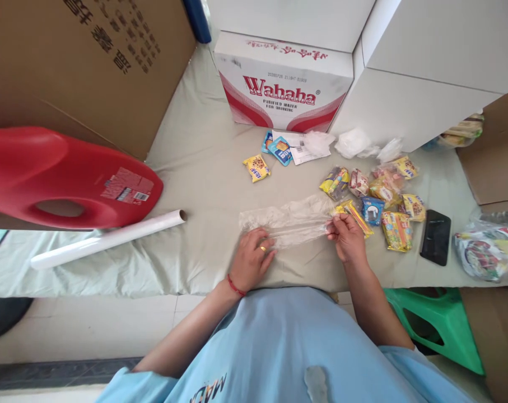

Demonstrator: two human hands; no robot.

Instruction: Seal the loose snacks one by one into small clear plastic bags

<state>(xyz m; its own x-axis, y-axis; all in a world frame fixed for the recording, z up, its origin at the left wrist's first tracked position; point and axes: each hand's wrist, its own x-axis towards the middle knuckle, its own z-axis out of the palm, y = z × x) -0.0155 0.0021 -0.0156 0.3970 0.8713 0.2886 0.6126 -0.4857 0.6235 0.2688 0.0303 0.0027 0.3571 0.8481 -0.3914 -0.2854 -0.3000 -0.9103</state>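
Note:
A clear plastic bag [293, 215] lies stretched out and wrinkled on the cloth-covered table. My right hand [345, 235] pinches its right end between thumb and fingers. At the lower left part of the bag rests my left hand [250, 257], its thumb apart and its fingers lying over the film; it wears a ring and a red bracelet. Just beyond my right hand are several small packaged snacks, among them a yellow stick-shaped packet [357, 215], a blue packet [372, 211] and an orange-and-yellow packet [397, 230].
A yellow snack packet [257, 168] and blue sachets [281, 150] lie farther back, before a Wahaba-style water carton marked Wahaha [285, 92]. On the left are a red jug [89, 173] and a white roll [108, 239]. A black phone [436, 237] and filled plastic bag [484, 252] sit right.

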